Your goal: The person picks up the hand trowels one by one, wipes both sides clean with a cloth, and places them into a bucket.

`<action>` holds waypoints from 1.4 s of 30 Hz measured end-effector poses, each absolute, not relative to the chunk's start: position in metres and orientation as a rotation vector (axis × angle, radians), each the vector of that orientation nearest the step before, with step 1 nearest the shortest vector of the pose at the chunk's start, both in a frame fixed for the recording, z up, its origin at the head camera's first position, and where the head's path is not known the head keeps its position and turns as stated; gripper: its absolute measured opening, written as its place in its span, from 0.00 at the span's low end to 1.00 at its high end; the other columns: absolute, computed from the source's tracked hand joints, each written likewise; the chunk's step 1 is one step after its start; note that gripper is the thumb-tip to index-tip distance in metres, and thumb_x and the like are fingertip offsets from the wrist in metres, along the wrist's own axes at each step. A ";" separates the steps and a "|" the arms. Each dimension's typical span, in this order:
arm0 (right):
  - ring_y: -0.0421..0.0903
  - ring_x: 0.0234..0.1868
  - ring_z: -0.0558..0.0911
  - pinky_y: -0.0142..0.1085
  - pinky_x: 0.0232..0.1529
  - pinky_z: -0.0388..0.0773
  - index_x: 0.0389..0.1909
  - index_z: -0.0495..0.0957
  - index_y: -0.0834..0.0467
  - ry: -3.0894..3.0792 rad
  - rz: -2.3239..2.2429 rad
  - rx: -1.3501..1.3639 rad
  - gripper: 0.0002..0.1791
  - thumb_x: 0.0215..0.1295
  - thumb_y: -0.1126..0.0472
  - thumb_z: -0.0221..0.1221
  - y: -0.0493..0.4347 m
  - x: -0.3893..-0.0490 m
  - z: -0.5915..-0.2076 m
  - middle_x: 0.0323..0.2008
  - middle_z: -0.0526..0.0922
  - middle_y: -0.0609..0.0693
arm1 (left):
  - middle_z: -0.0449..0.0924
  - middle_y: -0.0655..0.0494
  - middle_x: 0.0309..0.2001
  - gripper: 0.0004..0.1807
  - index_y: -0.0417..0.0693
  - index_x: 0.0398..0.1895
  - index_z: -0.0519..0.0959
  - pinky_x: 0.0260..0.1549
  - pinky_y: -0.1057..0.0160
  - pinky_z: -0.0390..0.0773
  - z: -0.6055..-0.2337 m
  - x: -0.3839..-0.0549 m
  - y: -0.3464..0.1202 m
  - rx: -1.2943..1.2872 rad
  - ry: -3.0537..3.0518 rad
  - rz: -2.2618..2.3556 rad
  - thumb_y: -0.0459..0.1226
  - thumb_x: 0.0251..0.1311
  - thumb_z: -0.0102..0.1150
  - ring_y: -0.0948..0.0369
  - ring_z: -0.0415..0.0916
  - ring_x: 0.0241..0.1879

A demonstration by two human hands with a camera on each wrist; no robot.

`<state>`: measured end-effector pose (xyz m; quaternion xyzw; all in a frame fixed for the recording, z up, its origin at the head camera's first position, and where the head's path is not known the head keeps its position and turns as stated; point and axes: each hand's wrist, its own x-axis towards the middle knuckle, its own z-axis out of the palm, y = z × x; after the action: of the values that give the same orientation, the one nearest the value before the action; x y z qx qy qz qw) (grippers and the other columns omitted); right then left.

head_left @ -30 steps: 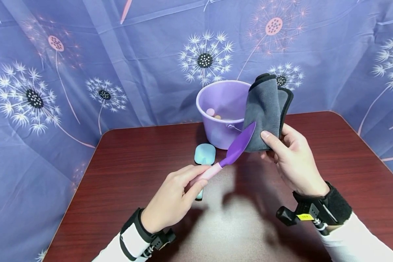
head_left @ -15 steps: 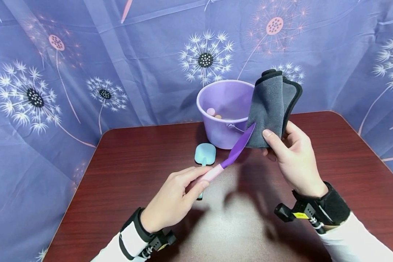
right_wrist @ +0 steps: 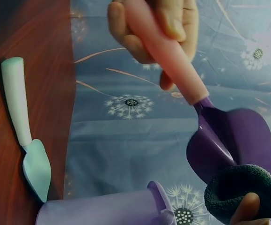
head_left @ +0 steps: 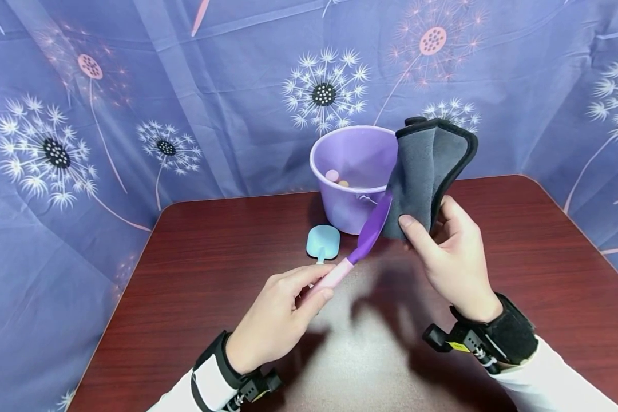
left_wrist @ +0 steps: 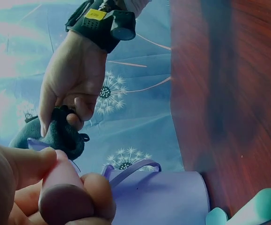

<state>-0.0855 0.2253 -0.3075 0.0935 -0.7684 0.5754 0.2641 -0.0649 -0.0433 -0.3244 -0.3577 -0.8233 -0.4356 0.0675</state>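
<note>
Head view first: the counter (head_left: 195, 274) has open wood at 9 o'clock and 3 o'clock of the hands, and its back edge runs right behind the purple bucket (head_left: 347, 166), which sits at 12 o'clock. The left hand (head_left: 280, 317) pinches the pink handle of the purple trowel (head_left: 363, 237) between thumb and fingers, the blade pointing up toward 1 o'clock. The right hand (head_left: 450, 260) grips the folded grey cloth (head_left: 424, 171), thumb in front, fingers curled behind, and the cloth touches the blade's far side. A teal trowel (head_left: 321, 243) lies on the counter just in front of the bucket.

Left wrist view: the fingers (left_wrist: 98, 192) are wrapped around the pink handle end, and the right hand (left_wrist: 74, 77) clutches the cloth (left_wrist: 55, 133) above the bucket (left_wrist: 158, 197).

Right wrist view: the left hand (right_wrist: 154, 28) at 12 o'clock holds the handle, the purple blade (right_wrist: 233, 145) sits against the dark cloth (right_wrist: 243, 187) at 5 o'clock, and the teal trowel (right_wrist: 25, 131) lies flat at 9 o'clock.
</note>
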 end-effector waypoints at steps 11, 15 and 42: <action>0.36 0.22 0.76 0.26 0.22 0.71 0.44 0.77 0.60 -2.147 1.269 0.386 0.13 0.59 0.67 0.67 0.212 -0.077 -0.318 0.27 0.80 0.45 | 0.73 0.68 0.30 0.15 0.59 0.58 0.79 0.23 0.69 0.72 -0.322 -0.066 -0.043 -1.023 -2.476 -1.379 0.43 0.72 0.55 0.69 0.71 0.25; 0.36 0.20 0.70 0.26 0.20 0.67 0.40 0.76 0.59 -2.156 1.155 0.464 0.14 0.56 0.68 0.69 0.208 -0.075 -0.320 0.22 0.74 0.43 | 0.75 0.68 0.31 0.14 0.59 0.58 0.79 0.19 0.69 0.71 -0.322 -0.066 -0.044 -0.983 -2.509 -1.417 0.44 0.72 0.55 0.70 0.73 0.23; 0.39 0.29 0.73 0.33 0.29 0.73 0.44 0.79 0.63 -2.036 0.667 0.902 0.14 0.58 0.65 0.54 0.195 -0.074 -0.315 0.36 0.76 0.48 | 0.70 0.43 0.21 0.14 0.39 0.37 0.77 0.13 0.67 0.57 -0.311 -0.073 -0.055 -0.885 -2.391 -2.387 0.39 0.77 0.46 0.56 0.68 0.21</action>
<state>-0.0738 0.1948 -0.3150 0.3559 -0.8039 0.2632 0.3972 -0.0734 -0.0550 -0.3114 -0.2495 -0.6740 -0.6730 -0.1746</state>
